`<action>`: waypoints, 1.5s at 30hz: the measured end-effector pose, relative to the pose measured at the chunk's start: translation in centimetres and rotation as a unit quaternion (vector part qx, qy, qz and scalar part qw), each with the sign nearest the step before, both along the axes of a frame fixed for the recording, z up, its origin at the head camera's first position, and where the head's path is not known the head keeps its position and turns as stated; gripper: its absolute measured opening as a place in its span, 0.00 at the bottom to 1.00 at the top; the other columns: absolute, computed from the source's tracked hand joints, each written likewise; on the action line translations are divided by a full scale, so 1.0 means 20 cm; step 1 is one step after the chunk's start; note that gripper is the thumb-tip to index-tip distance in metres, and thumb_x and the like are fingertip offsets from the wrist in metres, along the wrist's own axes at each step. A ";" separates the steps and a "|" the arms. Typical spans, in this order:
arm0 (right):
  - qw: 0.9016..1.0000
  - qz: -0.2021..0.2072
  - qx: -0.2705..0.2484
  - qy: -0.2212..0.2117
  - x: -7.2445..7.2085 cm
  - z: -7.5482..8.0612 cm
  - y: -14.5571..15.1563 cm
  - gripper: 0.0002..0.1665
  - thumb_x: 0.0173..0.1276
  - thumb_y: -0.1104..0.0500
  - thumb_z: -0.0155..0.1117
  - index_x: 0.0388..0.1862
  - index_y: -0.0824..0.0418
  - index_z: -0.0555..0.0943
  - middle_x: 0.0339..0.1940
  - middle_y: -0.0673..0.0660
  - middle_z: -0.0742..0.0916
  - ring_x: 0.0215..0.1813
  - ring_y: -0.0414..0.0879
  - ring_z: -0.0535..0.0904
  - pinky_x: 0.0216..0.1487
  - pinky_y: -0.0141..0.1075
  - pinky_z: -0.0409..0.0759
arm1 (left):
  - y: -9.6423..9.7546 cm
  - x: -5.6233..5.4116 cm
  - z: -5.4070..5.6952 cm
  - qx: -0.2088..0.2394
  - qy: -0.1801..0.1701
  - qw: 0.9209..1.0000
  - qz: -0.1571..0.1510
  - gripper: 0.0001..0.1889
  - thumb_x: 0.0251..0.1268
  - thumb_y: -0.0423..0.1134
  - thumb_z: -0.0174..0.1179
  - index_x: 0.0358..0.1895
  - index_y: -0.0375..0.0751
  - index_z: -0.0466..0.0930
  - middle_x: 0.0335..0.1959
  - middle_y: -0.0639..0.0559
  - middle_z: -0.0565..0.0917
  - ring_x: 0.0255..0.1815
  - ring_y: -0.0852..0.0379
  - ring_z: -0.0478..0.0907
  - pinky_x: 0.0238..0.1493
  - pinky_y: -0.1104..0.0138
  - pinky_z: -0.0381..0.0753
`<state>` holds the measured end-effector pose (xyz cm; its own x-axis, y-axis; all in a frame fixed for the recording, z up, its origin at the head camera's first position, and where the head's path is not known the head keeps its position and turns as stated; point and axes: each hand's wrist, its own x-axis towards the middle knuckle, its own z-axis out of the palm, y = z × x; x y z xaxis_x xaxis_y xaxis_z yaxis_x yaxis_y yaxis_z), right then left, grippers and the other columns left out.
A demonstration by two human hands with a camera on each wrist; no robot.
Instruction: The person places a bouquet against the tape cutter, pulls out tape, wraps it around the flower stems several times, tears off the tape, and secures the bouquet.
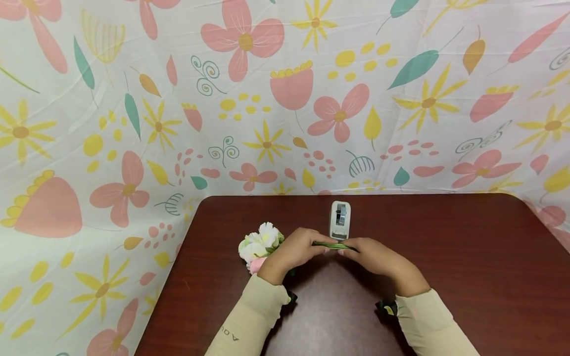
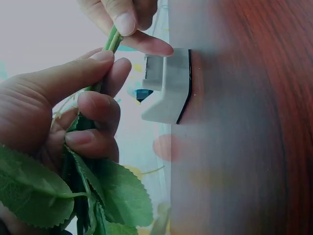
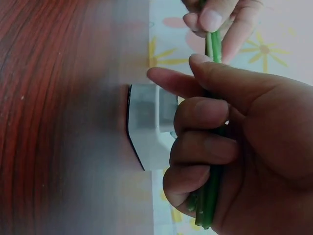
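Note:
A bunch of flowers with white and pink heads lies across the middle of the table, its heads to the left. My left hand grips the green stems just below the toothed leaves. Farther down the same stems, my right hand curls its fingers round them. The cut stem ends poke out under its little finger. Thumbs of both hands press on the stems, with a short bare stretch between them. Just beyond the hands stands a white tape dispenser, seen from the side in both wrist views.
The dark red-brown wooden table spreads out around the hands. A white cloth printed with pink, yellow and green flowers hangs behind it and along the left side. Dark wrist cameras sit under both cream sleeves.

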<state>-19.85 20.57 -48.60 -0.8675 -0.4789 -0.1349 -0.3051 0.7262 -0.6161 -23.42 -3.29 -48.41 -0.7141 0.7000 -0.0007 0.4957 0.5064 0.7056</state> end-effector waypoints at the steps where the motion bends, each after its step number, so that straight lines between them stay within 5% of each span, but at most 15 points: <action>1: 1.000 0.002 -0.003 -0.001 0.00 0.00 0.00 0.16 0.80 0.49 0.54 0.55 0.52 0.84 0.48 0.49 0.89 0.50 0.40 0.82 0.50 0.43 0.78 | 0.00 0.00 0.00 -0.001 0.006 1.000 0.001 0.17 0.72 0.38 0.63 0.59 0.60 0.85 0.51 0.60 0.89 0.33 0.72 0.76 0.34 0.78 0.74; 15: 1.000 0.002 -0.005 -0.011 -0.01 0.00 0.01 0.12 0.78 0.52 0.59 0.47 0.53 0.87 0.30 0.48 0.84 0.32 0.37 0.74 0.39 0.35 0.72 | 0.01 0.00 -0.02 -0.011 -0.005 1.000 0.000 0.15 0.72 0.38 0.63 0.57 0.58 0.86 0.53 0.57 0.88 0.38 0.72 0.80 0.36 0.77 0.74; 20: 1.000 -0.005 -0.020 0.006 -0.02 0.00 0.01 0.14 0.75 0.50 0.62 0.54 0.52 0.86 0.36 0.47 0.88 0.37 0.38 0.80 0.42 0.37 0.77 | 0.00 -0.01 -0.02 -0.010 0.001 1.000 0.004 0.15 0.72 0.39 0.62 0.57 0.57 0.87 0.54 0.57 0.88 0.38 0.71 0.79 0.36 0.77 0.74; 26: 0.994 -0.082 -0.043 0.059 -0.03 0.00 0.02 0.14 0.77 0.54 0.60 0.56 0.54 0.85 0.52 0.53 0.88 0.52 0.48 0.83 0.51 0.46 0.80 | 0.00 -0.02 -0.04 -0.011 0.013 1.000 0.008 0.14 0.72 0.40 0.63 0.57 0.57 0.87 0.53 0.57 0.88 0.37 0.72 0.76 0.37 0.77 0.73; 32: 0.978 -0.169 -0.031 0.122 -0.05 -0.03 0.00 0.12 0.76 0.58 0.59 0.50 0.61 0.85 0.49 0.62 0.87 0.50 0.56 0.84 0.52 0.54 0.80 | 0.02 -0.04 -0.06 -0.010 0.006 1.000 0.010 0.14 0.72 0.39 0.62 0.57 0.57 0.87 0.53 0.57 0.89 0.36 0.74 0.78 0.36 0.77 0.73; 45: 0.968 -0.231 -0.049 0.084 -0.10 -0.10 -0.05 0.16 0.77 0.56 0.58 0.51 0.64 0.86 0.54 0.68 0.85 0.57 0.65 0.81 0.57 0.59 0.77 | 0.04 -0.08 -0.07 -0.002 -0.018 1.000 0.015 0.14 0.73 0.38 0.61 0.56 0.56 0.87 0.45 0.56 0.91 0.26 0.66 0.77 0.28 0.75 0.69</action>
